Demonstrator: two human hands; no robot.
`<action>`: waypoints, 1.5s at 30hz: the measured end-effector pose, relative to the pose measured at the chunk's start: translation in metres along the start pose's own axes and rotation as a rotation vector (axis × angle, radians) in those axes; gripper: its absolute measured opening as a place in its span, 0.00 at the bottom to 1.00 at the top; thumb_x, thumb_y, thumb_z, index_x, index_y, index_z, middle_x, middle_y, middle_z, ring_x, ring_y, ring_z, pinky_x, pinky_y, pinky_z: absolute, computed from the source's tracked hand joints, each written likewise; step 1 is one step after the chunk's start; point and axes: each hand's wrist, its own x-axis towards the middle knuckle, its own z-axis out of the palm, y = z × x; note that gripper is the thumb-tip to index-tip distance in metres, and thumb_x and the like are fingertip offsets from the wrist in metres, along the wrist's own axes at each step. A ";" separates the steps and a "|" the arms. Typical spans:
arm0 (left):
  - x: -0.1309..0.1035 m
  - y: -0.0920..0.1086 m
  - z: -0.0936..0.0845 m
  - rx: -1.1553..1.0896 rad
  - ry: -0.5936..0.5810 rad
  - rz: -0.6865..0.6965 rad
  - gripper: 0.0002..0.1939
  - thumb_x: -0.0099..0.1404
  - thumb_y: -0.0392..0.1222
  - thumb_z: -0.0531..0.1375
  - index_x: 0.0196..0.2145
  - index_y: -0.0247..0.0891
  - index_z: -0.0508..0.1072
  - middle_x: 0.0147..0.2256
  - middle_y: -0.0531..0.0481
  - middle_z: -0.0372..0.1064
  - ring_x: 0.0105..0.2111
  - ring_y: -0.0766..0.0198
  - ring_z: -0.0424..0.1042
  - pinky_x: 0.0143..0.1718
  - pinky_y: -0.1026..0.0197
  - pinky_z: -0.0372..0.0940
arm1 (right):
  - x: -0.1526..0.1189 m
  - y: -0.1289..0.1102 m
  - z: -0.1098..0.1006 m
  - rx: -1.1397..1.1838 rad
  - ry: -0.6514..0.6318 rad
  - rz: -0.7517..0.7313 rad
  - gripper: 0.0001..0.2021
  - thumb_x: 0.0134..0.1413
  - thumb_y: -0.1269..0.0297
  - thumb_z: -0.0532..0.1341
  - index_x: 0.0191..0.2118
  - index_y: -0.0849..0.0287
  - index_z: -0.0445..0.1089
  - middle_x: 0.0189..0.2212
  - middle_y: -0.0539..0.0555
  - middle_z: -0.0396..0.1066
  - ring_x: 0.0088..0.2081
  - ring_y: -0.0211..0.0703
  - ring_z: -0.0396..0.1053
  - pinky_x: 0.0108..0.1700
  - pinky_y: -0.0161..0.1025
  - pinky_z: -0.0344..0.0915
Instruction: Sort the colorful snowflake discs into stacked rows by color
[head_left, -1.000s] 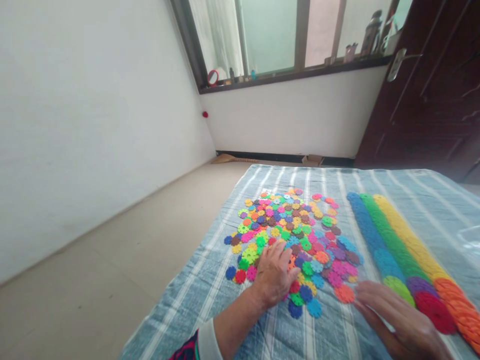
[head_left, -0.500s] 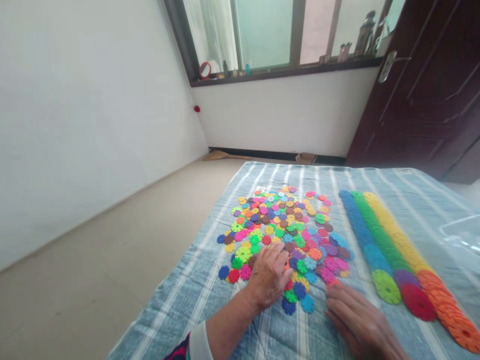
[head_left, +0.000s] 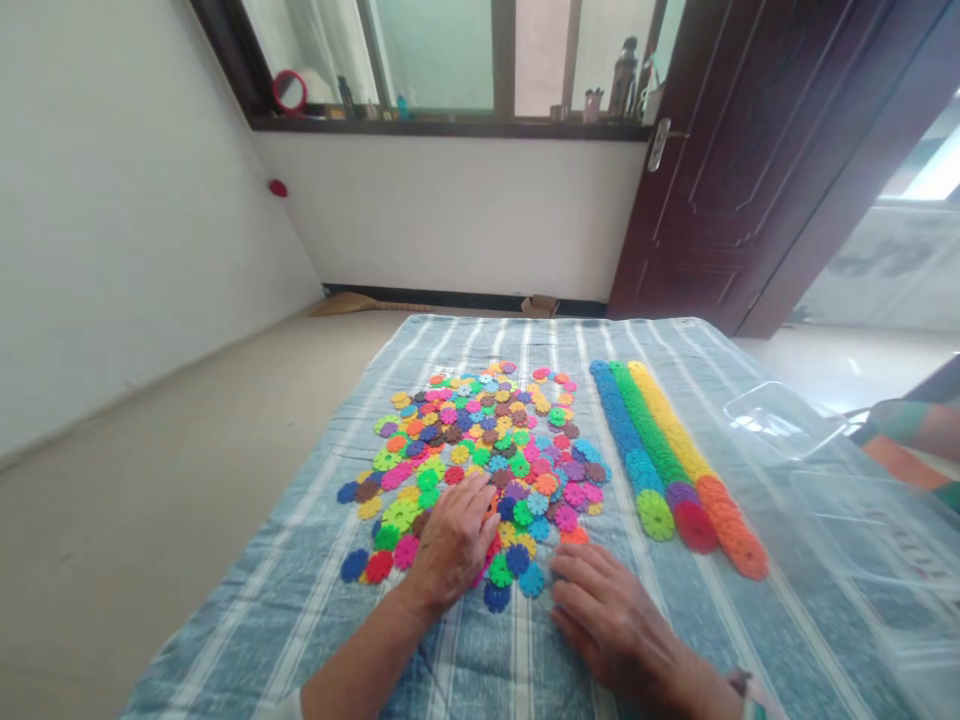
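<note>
Notched plastic discs in many colours lie in a loose pile (head_left: 480, 430) on the striped cloth. My left hand (head_left: 454, 535) rests palm down on the near part of this pile, fingers a little bent and spread. Part of an orange disc (head_left: 493, 507) shows by its fingertips; what lies beneath the fingers is hidden. On the cloth right of the pile, my right hand (head_left: 611, 605) is low with its fingers loosely extended. Another orange disc (head_left: 574, 537) lies just beyond its fingers; whether they touch is unclear.
Overlapping rows of blue discs (head_left: 619, 415), green discs (head_left: 649, 430) and yellow discs (head_left: 667, 415) run along the right side. Their near ends are lime, red and orange. Clear plastic containers (head_left: 784, 420) stand farther right. A dark red door (head_left: 712, 180) is behind.
The view has turned right, so everything appears farther left and more containers show. Both hands stay near the same discs; an orange disc shows more fully by my right hand.
</note>
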 end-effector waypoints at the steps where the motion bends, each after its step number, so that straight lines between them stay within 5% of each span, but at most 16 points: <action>1: 0.001 0.000 0.000 0.008 -0.001 0.000 0.15 0.66 0.38 0.53 0.48 0.37 0.72 0.51 0.40 0.73 0.53 0.52 0.70 0.54 0.46 0.66 | -0.001 0.002 0.001 -0.013 0.033 0.007 0.06 0.60 0.74 0.54 0.37 0.59 0.67 0.37 0.57 0.74 0.44 0.49 0.72 0.47 0.48 0.71; 8: 0.016 -0.012 0.002 0.041 -0.046 -0.028 0.15 0.67 0.39 0.53 0.49 0.36 0.71 0.50 0.40 0.72 0.53 0.54 0.70 0.55 0.47 0.66 | -0.007 0.012 0.000 -0.069 0.101 0.004 0.10 0.59 0.78 0.52 0.38 0.59 0.69 0.37 0.58 0.75 0.44 0.49 0.73 0.46 0.45 0.72; 15: 0.041 -0.049 -0.001 0.026 -0.025 -0.130 0.16 0.66 0.36 0.50 0.49 0.35 0.71 0.50 0.40 0.72 0.53 0.56 0.69 0.56 0.50 0.65 | -0.012 0.015 0.003 -0.052 0.112 -0.007 0.10 0.60 0.77 0.52 0.39 0.60 0.69 0.37 0.58 0.75 0.43 0.48 0.73 0.46 0.43 0.73; 20: 0.042 -0.086 -0.031 0.058 0.032 -0.369 0.15 0.62 0.35 0.51 0.42 0.36 0.73 0.44 0.42 0.74 0.47 0.57 0.71 0.52 0.55 0.65 | -0.020 0.017 0.011 -0.015 0.161 0.018 0.11 0.62 0.76 0.51 0.39 0.60 0.70 0.38 0.58 0.75 0.46 0.47 0.73 0.48 0.43 0.71; 24: 0.032 -0.104 -0.060 0.141 -0.140 -0.584 0.11 0.61 0.37 0.52 0.31 0.38 0.74 0.32 0.48 0.74 0.34 0.61 0.71 0.38 0.63 0.63 | -0.026 0.022 0.012 -0.037 0.137 -0.002 0.11 0.63 0.75 0.52 0.41 0.60 0.70 0.39 0.58 0.76 0.47 0.48 0.73 0.49 0.43 0.70; 29: 0.027 -0.102 -0.074 0.063 -0.323 -0.687 0.09 0.56 0.39 0.55 0.25 0.38 0.74 0.24 0.53 0.70 0.28 0.64 0.68 0.30 0.65 0.57 | -0.028 0.029 0.013 -0.075 0.158 -0.077 0.10 0.63 0.73 0.53 0.41 0.59 0.71 0.39 0.57 0.77 0.46 0.47 0.74 0.48 0.40 0.71; 38: 0.036 -0.075 -0.064 0.121 -0.377 -0.629 0.11 0.58 0.46 0.57 0.27 0.39 0.76 0.30 0.50 0.70 0.32 0.62 0.69 0.31 0.63 0.56 | -0.023 0.029 0.008 -0.069 0.149 -0.093 0.10 0.64 0.73 0.52 0.40 0.59 0.71 0.38 0.57 0.77 0.44 0.47 0.75 0.46 0.40 0.71; 45: 0.037 -0.070 -0.056 0.003 -0.350 -0.645 0.02 0.52 0.37 0.61 0.26 0.37 0.71 0.28 0.53 0.69 0.30 0.66 0.68 0.30 0.66 0.57 | -0.023 0.024 0.008 -0.041 0.110 -0.010 0.11 0.64 0.73 0.51 0.39 0.58 0.70 0.38 0.57 0.76 0.45 0.47 0.73 0.48 0.42 0.71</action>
